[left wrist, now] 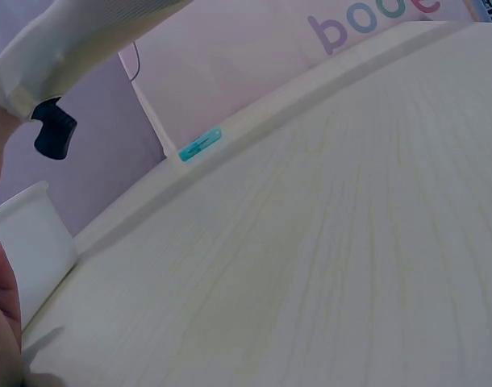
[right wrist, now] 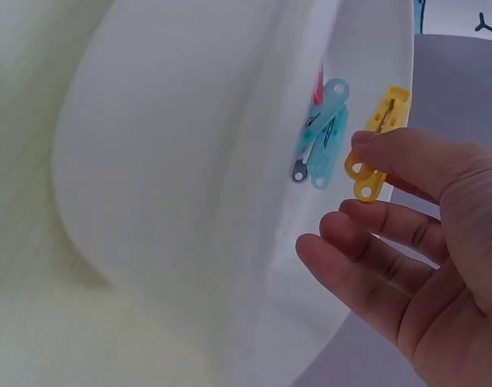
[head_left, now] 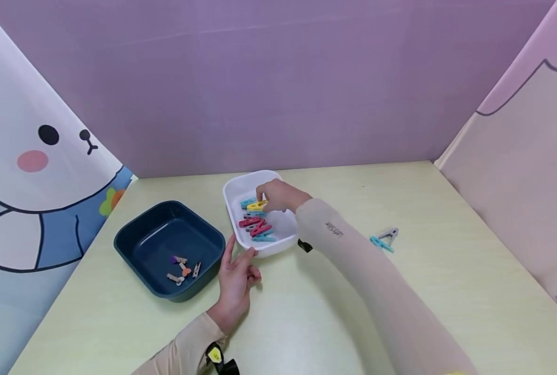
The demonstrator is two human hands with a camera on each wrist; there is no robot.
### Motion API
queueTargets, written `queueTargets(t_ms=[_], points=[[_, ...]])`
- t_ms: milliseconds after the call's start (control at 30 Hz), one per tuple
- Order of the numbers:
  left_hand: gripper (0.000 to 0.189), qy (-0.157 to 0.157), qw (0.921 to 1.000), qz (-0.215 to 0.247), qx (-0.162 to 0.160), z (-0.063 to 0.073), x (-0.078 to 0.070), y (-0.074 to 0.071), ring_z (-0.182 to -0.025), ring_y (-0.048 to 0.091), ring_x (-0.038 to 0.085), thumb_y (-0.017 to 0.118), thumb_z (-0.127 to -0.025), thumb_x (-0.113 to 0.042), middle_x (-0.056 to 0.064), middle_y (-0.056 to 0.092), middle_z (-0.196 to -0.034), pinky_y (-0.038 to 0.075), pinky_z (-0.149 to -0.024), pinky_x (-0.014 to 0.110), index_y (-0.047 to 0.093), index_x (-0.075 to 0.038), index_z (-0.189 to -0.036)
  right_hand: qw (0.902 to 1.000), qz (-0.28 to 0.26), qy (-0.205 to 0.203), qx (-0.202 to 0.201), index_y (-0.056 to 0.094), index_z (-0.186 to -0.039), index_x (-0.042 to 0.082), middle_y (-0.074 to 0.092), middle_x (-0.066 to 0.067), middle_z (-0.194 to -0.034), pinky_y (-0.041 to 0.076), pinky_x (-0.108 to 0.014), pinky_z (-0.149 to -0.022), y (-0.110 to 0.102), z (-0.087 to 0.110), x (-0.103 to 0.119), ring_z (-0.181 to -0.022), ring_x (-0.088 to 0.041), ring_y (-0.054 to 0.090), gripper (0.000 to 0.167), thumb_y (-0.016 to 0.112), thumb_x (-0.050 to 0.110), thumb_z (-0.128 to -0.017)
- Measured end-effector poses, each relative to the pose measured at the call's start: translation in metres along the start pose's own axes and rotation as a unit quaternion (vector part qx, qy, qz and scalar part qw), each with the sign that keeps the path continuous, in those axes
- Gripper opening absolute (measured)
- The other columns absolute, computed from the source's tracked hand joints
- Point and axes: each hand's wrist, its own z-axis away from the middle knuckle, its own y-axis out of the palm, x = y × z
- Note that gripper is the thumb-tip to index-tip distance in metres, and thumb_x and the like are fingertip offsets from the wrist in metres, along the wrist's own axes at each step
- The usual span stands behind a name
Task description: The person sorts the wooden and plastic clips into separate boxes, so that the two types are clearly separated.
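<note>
My right hand (head_left: 282, 195) reaches into the white bin (head_left: 230, 200) and pinches a yellow clothespin (right wrist: 383, 133) between thumb and index finger, its other fingers spread loosely. Red clothespins (head_left: 260, 229) and blue ones (head_left: 264, 238) lie in the bin beneath. Against the bin's near left corner rests my left hand (head_left: 235, 278), with its index finger stretched out between the white bin and the dark blue basin. From the left wrist, only part of that hand (left wrist: 2, 290) shows beside the white bin's wall.
The dark blue basin (head_left: 140, 224) stands left of the white bin, with several small wooden clips (head_left: 182, 270) inside. To the right on the table lie a blue clothespin (head_left: 381, 244) and a grey clothespin (head_left: 390, 234). Printed cloth walls border the table.
</note>
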Motion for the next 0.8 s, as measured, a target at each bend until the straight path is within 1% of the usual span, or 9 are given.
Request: queueTargets(t_ms=[33, 133, 267, 400, 600, 733, 800], points=[[0.066, 0.000, 1.0000, 0.000, 0.000, 0.000, 0.000, 0.000, -0.054, 0.057, 0.011, 0.058, -0.102, -0.015, -0.001, 0.069, -0.097, 0.050, -0.056, 0.022, 0.026, -0.032, -0.157, 0.9998, 0.007, 0.013, 0.010, 0.064, -0.114, 0.012, 0.059, -0.003, -0.101, 0.053, -0.026, -0.065, 0.001, -0.006, 0.001, -0.082, -0.016, 0.054, 0.021, 0.069, 0.015, -0.094], [0.066, 0.003, 1.0000, 0.000, 0.001, 0.001, 0.000, 0.000, -0.054, 0.057, 0.011, 0.058, -0.102, -0.015, -0.001, 0.069, -0.097, 0.050, -0.056, 0.022, 0.026, -0.031, -0.157, 0.9991, 0.009, 0.039, 0.017, 0.065, -0.113, 0.013, 0.062, -0.003, -0.105, 0.055, -0.028, -0.063, 0.009, -0.026, -0.004, -0.086, -0.019, 0.059, 0.022, 0.073, 0.014, -0.092], [0.066, 0.007, 1.0000, 0.000, 0.006, 0.001, 0.000, 0.000, -0.053, 0.057, 0.010, 0.057, -0.102, -0.015, -0.001, 0.069, -0.097, 0.050, -0.056, 0.022, 0.025, -0.029, -0.158, 0.9985, -0.015, 0.049, 0.017, 0.065, -0.114, 0.011, 0.062, -0.006, -0.104, 0.055, -0.028, -0.061, 0.014, -0.032, -0.009, -0.085, -0.022, 0.063, 0.026, 0.075, 0.012, -0.090], [0.067, 0.005, 1.0000, 0.000, 0.007, 0.001, 0.000, -0.001, -0.054, 0.057, 0.010, 0.058, -0.102, -0.015, -0.002, 0.069, -0.097, 0.050, -0.056, 0.022, 0.025, -0.029, -0.158, 0.9980, -0.037, 0.047, 0.018, 0.065, -0.118, 0.009, 0.062, -0.007, -0.101, 0.056, -0.027, -0.063, 0.015, -0.031, -0.012, -0.085, -0.023, 0.064, 0.030, 0.075, 0.012, -0.090], [0.066, 0.003, 1.0000, -0.001, -0.002, 0.001, 0.000, -0.001, -0.053, 0.057, 0.011, 0.058, -0.102, -0.015, -0.002, 0.069, -0.096, 0.049, -0.055, 0.022, 0.026, -0.032, -0.157, 0.9963, -0.080, 0.026, 0.017, 0.061, -0.126, 0.006, 0.062, -0.010, -0.096, 0.057, -0.031, -0.066, 0.010, -0.027, -0.015, -0.084, -0.026, 0.065, 0.038, 0.073, 0.013, -0.091], [0.067, 0.000, 1.0000, 0.008, -0.002, 0.001, 0.001, 0.000, -0.053, 0.057, 0.010, 0.060, -0.101, -0.016, -0.003, 0.069, -0.095, 0.050, -0.055, 0.022, 0.026, -0.031, -0.158, 0.9925, -0.122, 0.014, 0.005, 0.059, -0.127, 0.005, 0.064, -0.011, -0.094, 0.058, -0.032, -0.066, 0.003, -0.017, -0.020, -0.081, -0.028, 0.067, 0.041, 0.075, 0.013, -0.090], [0.067, 0.000, 0.9999, 0.012, -0.002, 0.000, 0.002, 0.000, -0.053, 0.057, 0.010, 0.060, -0.101, -0.017, -0.003, 0.069, -0.094, 0.050, -0.055, 0.022, 0.026, -0.031, -0.158, 0.9900, -0.140, 0.013, -0.006, 0.059, -0.126, 0.005, 0.065, -0.011, -0.095, 0.058, -0.032, -0.065, -0.001, -0.008, -0.023, -0.079, -0.028, 0.067, 0.041, 0.076, 0.014, -0.089]])
